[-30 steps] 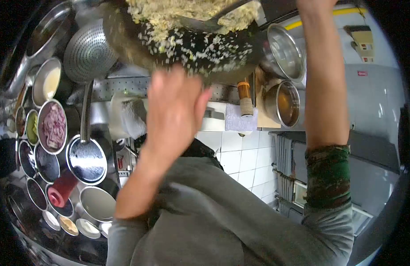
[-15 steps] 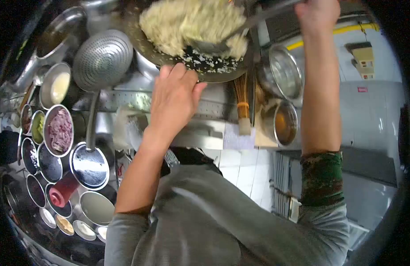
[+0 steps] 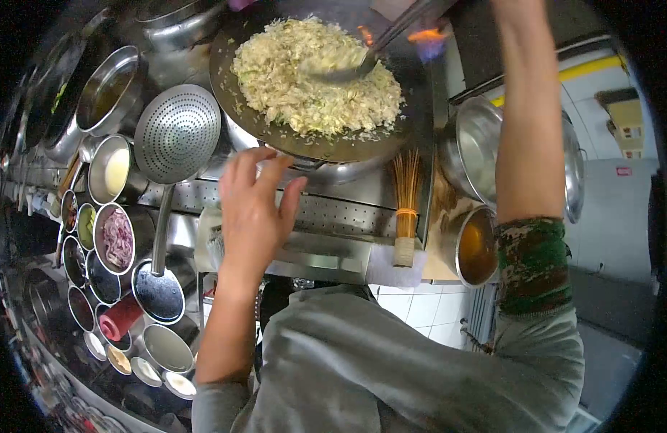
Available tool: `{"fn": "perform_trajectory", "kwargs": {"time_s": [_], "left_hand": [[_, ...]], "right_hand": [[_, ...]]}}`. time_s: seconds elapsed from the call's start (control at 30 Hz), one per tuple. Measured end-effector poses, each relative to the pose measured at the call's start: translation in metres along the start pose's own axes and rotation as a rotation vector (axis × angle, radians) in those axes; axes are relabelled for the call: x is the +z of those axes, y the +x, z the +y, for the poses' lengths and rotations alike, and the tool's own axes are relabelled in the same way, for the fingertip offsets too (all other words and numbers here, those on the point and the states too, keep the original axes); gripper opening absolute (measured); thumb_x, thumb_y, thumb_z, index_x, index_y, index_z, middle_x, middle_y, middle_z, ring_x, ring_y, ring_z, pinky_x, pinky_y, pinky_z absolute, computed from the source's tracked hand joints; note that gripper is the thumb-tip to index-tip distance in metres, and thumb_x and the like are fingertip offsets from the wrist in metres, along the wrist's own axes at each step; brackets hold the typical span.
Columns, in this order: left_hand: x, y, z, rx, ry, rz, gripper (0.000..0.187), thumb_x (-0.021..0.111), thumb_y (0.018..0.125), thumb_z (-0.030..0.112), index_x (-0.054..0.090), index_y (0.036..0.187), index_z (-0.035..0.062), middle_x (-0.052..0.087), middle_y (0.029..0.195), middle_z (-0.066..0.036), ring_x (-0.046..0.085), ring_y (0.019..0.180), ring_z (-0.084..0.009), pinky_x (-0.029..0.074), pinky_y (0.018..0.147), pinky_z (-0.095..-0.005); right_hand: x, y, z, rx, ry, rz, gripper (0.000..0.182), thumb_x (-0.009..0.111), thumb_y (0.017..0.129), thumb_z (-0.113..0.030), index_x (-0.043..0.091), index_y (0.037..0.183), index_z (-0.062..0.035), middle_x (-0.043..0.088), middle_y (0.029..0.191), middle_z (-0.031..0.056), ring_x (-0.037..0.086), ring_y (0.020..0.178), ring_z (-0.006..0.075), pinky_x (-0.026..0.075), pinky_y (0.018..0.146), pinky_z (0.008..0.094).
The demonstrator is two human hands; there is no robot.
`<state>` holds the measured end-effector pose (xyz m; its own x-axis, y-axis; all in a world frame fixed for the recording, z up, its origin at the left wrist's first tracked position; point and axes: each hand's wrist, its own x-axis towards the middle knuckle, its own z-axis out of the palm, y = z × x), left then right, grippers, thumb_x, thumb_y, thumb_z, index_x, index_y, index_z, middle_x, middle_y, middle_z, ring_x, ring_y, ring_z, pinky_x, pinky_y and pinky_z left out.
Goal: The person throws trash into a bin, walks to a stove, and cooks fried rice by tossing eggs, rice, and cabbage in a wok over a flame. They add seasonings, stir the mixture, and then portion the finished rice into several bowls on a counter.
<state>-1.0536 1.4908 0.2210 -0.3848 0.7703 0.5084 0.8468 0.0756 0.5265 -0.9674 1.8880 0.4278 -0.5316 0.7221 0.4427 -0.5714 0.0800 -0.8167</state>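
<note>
A dark wok (image 3: pixel 247 123) at the top holds a mound of fried rice (image 3: pixel 304 94) with pale and greenish bits. Close to its near rim, my left hand (image 3: pixel 258 202) has its fingers apart and holds nothing. The wok's small loop handle (image 3: pixel 304 164) is just beyond those fingertips. A metal ladle (image 3: pixel 359 68) rests its blurred bowl in the rice, its handle running up to the right. My right hand (image 3: pixel 517 11) is largely cut off by the top edge, fingers hidden, with the ladle's handle leading toward it.
Orange flame (image 3: pixel 427 36) burns at the wok's right. Left stand a perforated strainer (image 3: pixel 178 133), a bowl of chopped onion (image 3: pixel 118 238), a red bottle (image 3: pixel 120 317) and several seasoning containers. A bamboo brush (image 3: pixel 406 209) and metal bowls (image 3: pixel 478 245) are on the right.
My left hand has let go of the wok's rim and opened. The wok sits flatter with the rice gathered in it. My right hand has moved up, partly out of view.
</note>
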Motion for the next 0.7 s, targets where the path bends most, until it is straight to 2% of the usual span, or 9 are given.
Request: {"fn": "perform_trajectory", "kwargs": {"time_s": [0.03, 0.13, 0.27, 0.3, 0.4, 0.5, 0.53, 0.6, 0.7], "left_hand": [[-0.008, -0.001, 0.005, -0.028, 0.018, 0.001, 0.028, 0.079, 0.077, 0.014, 0.068, 0.102, 0.0043, 0.062, 0.104, -0.013, 0.058, 0.102, -0.0346, 0.046, 0.089, -0.0422], [0.004, 0.01, 0.002, 0.006, -0.039, -0.047, 0.026, 0.079, 0.077, 0.016, 0.067, 0.097, 0.004, 0.061, 0.1, -0.013, 0.057, 0.096, -0.0345, 0.046, 0.083, -0.0433], [0.022, -0.005, -0.008, 0.055, -0.047, -0.11, 0.021, 0.078, 0.079, 0.017, 0.063, 0.084, 0.0032, 0.057, 0.083, -0.013, 0.053, 0.082, -0.0341, 0.043, 0.074, -0.0437], [0.009, -0.012, 0.003, 0.054, -0.061, -0.128, 0.021, 0.078, 0.079, 0.016, 0.062, 0.084, 0.0031, 0.056, 0.082, -0.013, 0.053, 0.082, -0.034, 0.042, 0.073, -0.0435], [-0.019, -0.009, 0.039, 0.067, -0.187, -0.083, 0.019, 0.076, 0.081, 0.014, 0.061, 0.087, 0.0033, 0.054, 0.082, -0.013, 0.051, 0.081, -0.0342, 0.04, 0.071, -0.0438], [-0.004, -0.008, 0.029, 0.081, -0.178, -0.027, 0.018, 0.076, 0.081, 0.012, 0.061, 0.088, 0.0038, 0.054, 0.083, -0.014, 0.05, 0.081, -0.0351, 0.04, 0.071, -0.0444], [0.009, -0.025, 0.016, 0.062, -0.147, -0.063, 0.018, 0.076, 0.08, 0.011, 0.061, 0.088, 0.0038, 0.054, 0.083, -0.014, 0.05, 0.081, -0.0351, 0.04, 0.071, -0.0442], [0.025, -0.056, -0.002, 0.004, -0.088, -0.136, 0.018, 0.076, 0.079, 0.011, 0.061, 0.087, 0.0037, 0.054, 0.084, -0.015, 0.05, 0.082, -0.0353, 0.04, 0.072, -0.044], [-0.017, -0.105, 0.013, 0.023, -0.22, -0.208, 0.017, 0.074, 0.079, 0.015, 0.062, 0.086, 0.0068, 0.053, 0.088, -0.012, 0.051, 0.087, -0.0335, 0.04, 0.074, -0.0445]], "right_hand": [[0.03, -0.025, -0.01, -0.134, -0.144, 0.033, 0.029, 0.052, 0.099, -0.027, 0.041, 0.075, -0.0159, 0.034, 0.054, -0.0044, 0.032, 0.04, 0.0128, 0.027, 0.038, 0.0297], [0.028, -0.059, 0.082, -0.143, -0.293, 0.473, 0.028, 0.053, 0.099, -0.027, 0.042, 0.076, -0.0157, 0.032, 0.055, -0.0048, 0.029, 0.04, 0.0114, 0.026, 0.038, 0.0288], [0.001, -0.018, 0.048, 0.185, -0.015, 0.235, 0.026, 0.048, 0.099, -0.024, 0.041, 0.075, -0.0157, 0.029, 0.055, -0.0054, 0.03, 0.041, 0.0093, 0.026, 0.038, 0.0273], [0.01, -0.013, 0.023, 0.154, -0.078, 0.316, 0.027, 0.044, 0.099, -0.021, 0.04, 0.072, -0.0168, 0.028, 0.054, -0.0058, 0.03, 0.041, 0.0082, 0.024, 0.037, 0.0254], [0.01, -0.023, -0.02, 0.333, -0.118, 0.231, 0.024, 0.043, 0.097, -0.018, 0.044, 0.074, -0.0152, 0.031, 0.056, -0.0053, 0.03, 0.04, 0.0069, 0.023, 0.035, 0.0236], [0.061, -0.071, 0.011, -0.075, -0.51, 0.474, 0.024, 0.047, 0.098, -0.019, 0.051, 0.077, -0.0095, 0.037, 0.052, -0.0023, 0.035, 0.037, 0.0114, 0.028, 0.033, 0.0295], [0.106, -0.113, 0.008, -0.028, -0.483, 0.447, 0.025, 0.051, 0.098, -0.02, 0.05, 0.075, -0.0104, 0.042, 0.052, -0.0009, 0.038, 0.036, 0.0136, 0.032, 0.033, 0.0316], [0.095, -0.111, 0.017, -0.255, -0.483, 0.491, 0.027, 0.056, 0.098, -0.024, 0.049, 0.075, -0.0116, 0.043, 0.052, -0.0012, 0.039, 0.036, 0.0135, 0.034, 0.033, 0.0317], [0.103, -0.135, -0.01, -0.289, -0.342, 0.479, 0.03, 0.057, 0.098, -0.024, 0.045, 0.073, -0.0137, 0.035, 0.052, -0.004, 0.035, 0.038, 0.0131, 0.031, 0.037, 0.031]]}}
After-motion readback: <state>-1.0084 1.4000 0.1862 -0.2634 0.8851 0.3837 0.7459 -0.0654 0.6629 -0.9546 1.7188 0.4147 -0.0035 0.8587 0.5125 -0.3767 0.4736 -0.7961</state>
